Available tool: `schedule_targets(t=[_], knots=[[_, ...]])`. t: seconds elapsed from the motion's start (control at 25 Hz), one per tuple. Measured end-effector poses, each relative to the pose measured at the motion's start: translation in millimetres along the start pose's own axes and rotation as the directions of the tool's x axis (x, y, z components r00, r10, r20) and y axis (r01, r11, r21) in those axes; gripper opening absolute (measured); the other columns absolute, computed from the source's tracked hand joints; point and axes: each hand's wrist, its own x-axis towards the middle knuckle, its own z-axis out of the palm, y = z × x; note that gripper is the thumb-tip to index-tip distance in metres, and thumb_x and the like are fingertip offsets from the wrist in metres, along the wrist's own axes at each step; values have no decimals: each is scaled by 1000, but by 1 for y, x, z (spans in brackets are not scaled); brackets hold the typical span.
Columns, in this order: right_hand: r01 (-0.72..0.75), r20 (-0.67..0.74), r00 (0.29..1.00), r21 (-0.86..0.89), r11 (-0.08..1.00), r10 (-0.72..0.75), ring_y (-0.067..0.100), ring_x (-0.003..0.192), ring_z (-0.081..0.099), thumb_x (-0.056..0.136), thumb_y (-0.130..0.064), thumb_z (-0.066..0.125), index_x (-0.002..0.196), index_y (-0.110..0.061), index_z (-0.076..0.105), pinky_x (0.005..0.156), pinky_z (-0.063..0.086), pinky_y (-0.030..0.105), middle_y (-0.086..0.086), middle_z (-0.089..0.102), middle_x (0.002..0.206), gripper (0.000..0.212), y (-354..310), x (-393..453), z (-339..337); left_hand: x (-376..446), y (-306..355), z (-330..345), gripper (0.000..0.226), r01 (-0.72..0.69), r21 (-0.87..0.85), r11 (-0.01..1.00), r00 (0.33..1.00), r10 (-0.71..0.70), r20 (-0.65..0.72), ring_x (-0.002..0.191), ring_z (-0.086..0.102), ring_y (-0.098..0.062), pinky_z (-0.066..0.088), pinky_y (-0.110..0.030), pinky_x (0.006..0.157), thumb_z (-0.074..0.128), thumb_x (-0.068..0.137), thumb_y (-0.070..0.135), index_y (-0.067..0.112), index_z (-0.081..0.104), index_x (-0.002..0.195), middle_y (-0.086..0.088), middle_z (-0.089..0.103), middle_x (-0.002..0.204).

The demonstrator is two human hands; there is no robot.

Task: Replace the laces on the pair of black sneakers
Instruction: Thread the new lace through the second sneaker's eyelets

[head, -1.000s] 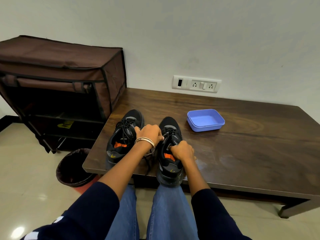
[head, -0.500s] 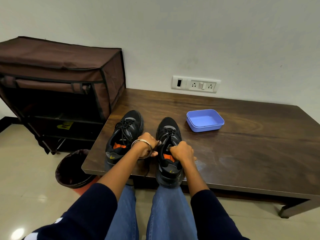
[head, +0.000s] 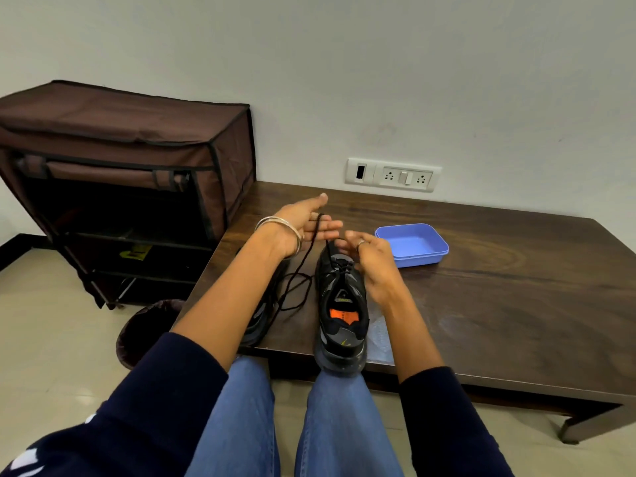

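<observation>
Unlacing is partly done, I judge: black lace (head: 298, 270) hangs across my left hand (head: 303, 223), fingers straight; right hand (head: 370, 256) fingers, loosely apart, touch the right sneaker (head: 340, 304) below. Second sneaker (head: 261, 315), relacing remain.

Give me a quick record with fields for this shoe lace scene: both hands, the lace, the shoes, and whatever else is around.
left hand: fingers extended, black shoelace draped over them
right hand: fingers at the toe-end eyelets of the right black sneaker
shoelace: partly pulled out, loose loop hanging over the table
left black sneaker: mostly hidden behind the left forearm
dark wooden table: holds both sneakers
blue plastic tray: on table, right of the sneakers
</observation>
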Motion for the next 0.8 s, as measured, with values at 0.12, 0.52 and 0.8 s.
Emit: schedule_targets(t=[0.12, 0.52, 0.8], knots=[[-9, 198, 980, 43, 999, 1, 22, 89, 70, 99, -41, 49, 99, -10, 65, 88, 43, 44, 11, 71, 89, 35, -16, -9, 11, -1, 8, 11, 66, 60, -216, 974, 989, -29, 142, 100, 69, -26, 59, -37, 72, 59, 91, 40, -9, 40, 131, -21, 66, 117], [-64, -224, 971, 75, 995, 80, 10, 50, 45, 96, -13, 58, 100, -5, 71, 54, 44, 25, 2, 61, 73, 16, -9, -4, -82, 48, -26, -33, 75, -134, -746, 653, 989, 43, -139, 76, 51, -18, 36, -35, 104, 66, 84, 46, 8, 35, 142, -11, 48, 103], [67, -283, 957, -10, 998, -67, 15, 56, 68, 93, -4, 60, 90, -1, 64, 60, 56, 31, 13, 72, 82, 6, -11, 1, -78, 46, -63, -24, 37, 91, 351, 932, 963, 7, -269, 85, 62, -24, 52, -38, 87, 64, 91, 26, 5, 59, 121, -15, 65, 106]])
